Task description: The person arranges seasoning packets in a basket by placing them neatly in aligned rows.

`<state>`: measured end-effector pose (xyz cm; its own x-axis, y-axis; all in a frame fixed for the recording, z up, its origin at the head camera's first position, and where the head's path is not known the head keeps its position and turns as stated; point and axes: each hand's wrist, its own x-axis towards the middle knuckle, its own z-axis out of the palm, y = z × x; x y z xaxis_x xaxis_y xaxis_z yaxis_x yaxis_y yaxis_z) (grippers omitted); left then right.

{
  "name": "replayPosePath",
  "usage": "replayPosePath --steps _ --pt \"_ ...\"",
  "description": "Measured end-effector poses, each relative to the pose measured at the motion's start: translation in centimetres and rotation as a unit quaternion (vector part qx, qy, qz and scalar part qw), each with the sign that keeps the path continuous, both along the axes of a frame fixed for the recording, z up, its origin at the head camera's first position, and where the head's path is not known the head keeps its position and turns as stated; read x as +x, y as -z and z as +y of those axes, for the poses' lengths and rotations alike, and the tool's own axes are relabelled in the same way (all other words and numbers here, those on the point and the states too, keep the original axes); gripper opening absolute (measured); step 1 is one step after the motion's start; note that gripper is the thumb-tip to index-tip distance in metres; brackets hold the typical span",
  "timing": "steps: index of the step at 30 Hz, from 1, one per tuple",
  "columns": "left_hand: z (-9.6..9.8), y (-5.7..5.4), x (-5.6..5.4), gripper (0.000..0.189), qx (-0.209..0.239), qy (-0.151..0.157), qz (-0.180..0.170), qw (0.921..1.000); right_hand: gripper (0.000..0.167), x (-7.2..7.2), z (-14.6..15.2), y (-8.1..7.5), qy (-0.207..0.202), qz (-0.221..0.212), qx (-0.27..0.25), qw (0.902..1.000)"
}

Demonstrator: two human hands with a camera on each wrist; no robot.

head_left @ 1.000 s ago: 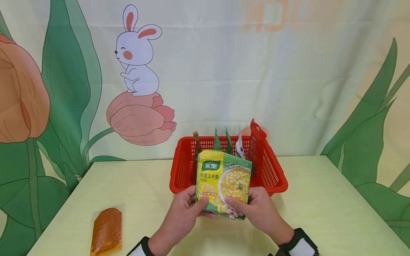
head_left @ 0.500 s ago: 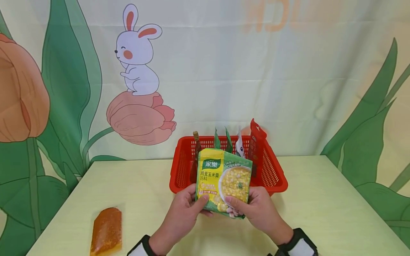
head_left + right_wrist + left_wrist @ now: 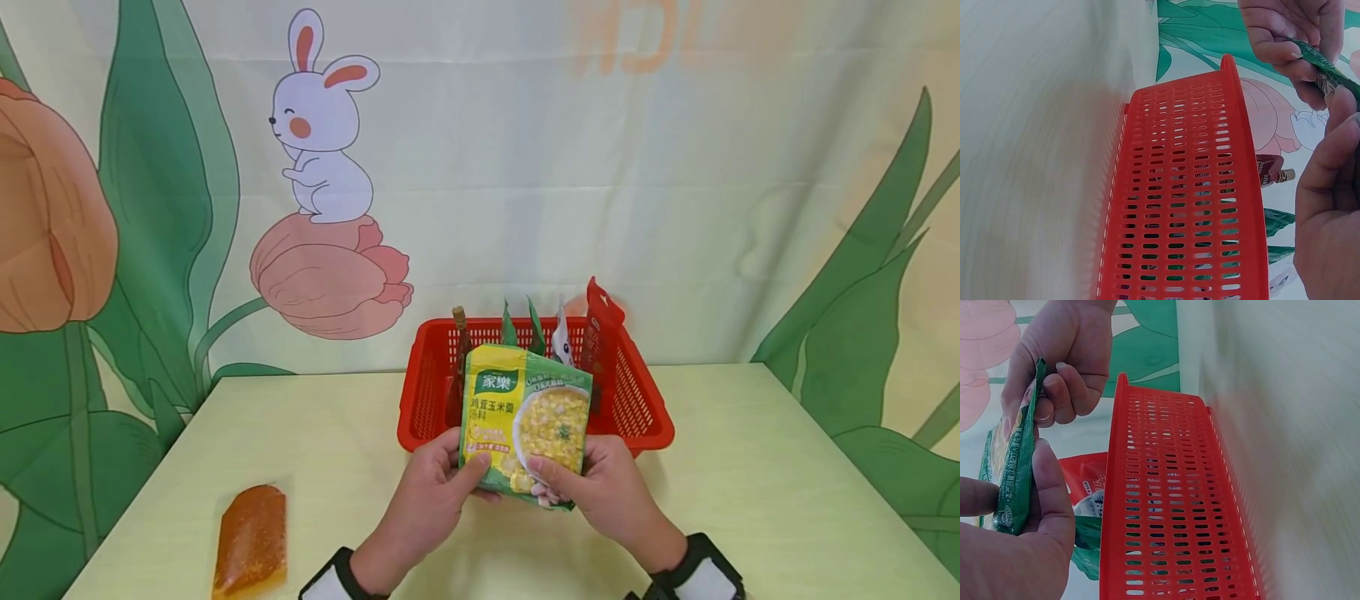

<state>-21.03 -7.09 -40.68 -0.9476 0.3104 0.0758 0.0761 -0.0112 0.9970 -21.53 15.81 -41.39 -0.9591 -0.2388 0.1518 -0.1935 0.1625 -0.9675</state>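
**Two Hands Hold Up a Soup Packet (image 3: 527, 425)**

We see the left hand (image 3: 431, 483) pinching the packet low on one side, thumb in front and fingers behind. The right hand (image 3: 611, 483) pinches the other low corner the same way. The packet is up off the table (image 3: 337, 442), its yellow and green front facing us, and from the head view it hides part of the red basket (image 3: 645, 408). In the basket we spot a bottle (image 3: 460, 342), two green packs (image 3: 508, 329), a white pack (image 3: 561, 342) and a tall red bag (image 3: 602, 325). To our left, well apart, lies a brown loaf (image 3: 251, 537).
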Motion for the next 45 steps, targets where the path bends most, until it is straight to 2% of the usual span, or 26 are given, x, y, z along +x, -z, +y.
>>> replayPosePath --steps 8,13,23,30,39,45 --pt "0.2 0.1 -0.2 0.037 -0.006 0.002 0.008 0.9999 0.036 0.0 -0.2 0.1 0.017 0.004 -0.006 0.9998" --pt "0.3 0.2 -0.5 0.037 -0.018 -0.004 0.014 0.9997 0.031 0.0 -0.4 0.1 0.032 0.008 -0.009 0.9994" --pt "0.4 0.3 -0.9 0.035 -0.031 -0.032 0.028 0.9986 0.029 0.0 -0.6 0.1 0.042 0.020 -0.009 0.9989" --pt "0.5 0.0 -1.0 0.035 -0.054 -0.062 0.043 0.9957 0.030 0.0 -0.7 0.2 0.052 0.024 -0.013 0.9983" --pt "0.8 -0.3 -1.0 0.042 -0.059 -0.080 0.048 0.9939 0.032 0.1 -1.0 0.4 0.053 0.050 -0.010 0.9973" --pt "1.1 -0.4 -0.9 0.045 -0.073 -0.103 0.076 0.9891 0.032 0.2 -1.1 0.4 0.056 0.061 -0.008 0.9966"
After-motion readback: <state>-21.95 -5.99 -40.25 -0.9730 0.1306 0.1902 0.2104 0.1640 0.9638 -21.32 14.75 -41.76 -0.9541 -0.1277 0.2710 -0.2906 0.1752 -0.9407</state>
